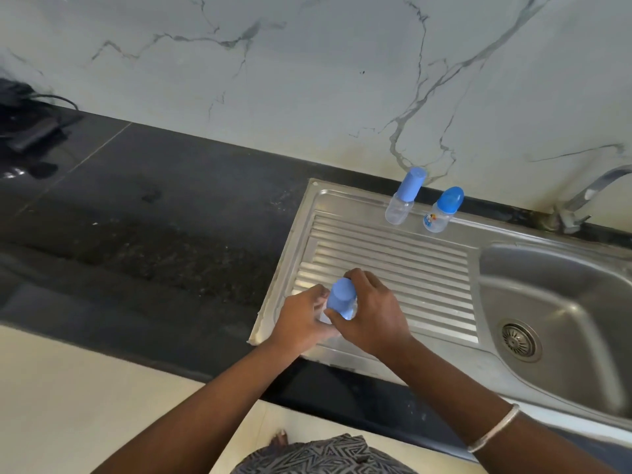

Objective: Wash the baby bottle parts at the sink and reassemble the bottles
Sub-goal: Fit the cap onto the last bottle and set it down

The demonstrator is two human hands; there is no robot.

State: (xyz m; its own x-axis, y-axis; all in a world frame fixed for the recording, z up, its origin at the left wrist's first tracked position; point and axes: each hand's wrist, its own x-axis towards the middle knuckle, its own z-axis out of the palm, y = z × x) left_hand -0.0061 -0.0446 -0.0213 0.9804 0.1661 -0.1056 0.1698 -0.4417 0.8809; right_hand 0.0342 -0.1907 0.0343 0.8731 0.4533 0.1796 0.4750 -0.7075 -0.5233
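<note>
Over the drainboard (393, 254) I hold a baby bottle (337, 307); its long axis tilts, blue cap (340, 297) toward me. My left hand (301, 319) grips the clear body, my right hand (372, 313) curls around the cap.

Two bottles (400, 201) (443, 210) stand behind the drainboard (410, 268), left of the basin (561, 302).

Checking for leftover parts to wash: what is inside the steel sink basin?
Inside the stainless steel sink basin only the round metal drain strainer shows. No bottle parts are visible; the right forearm covers the near corner, and the frame cuts off the right side.
</note>
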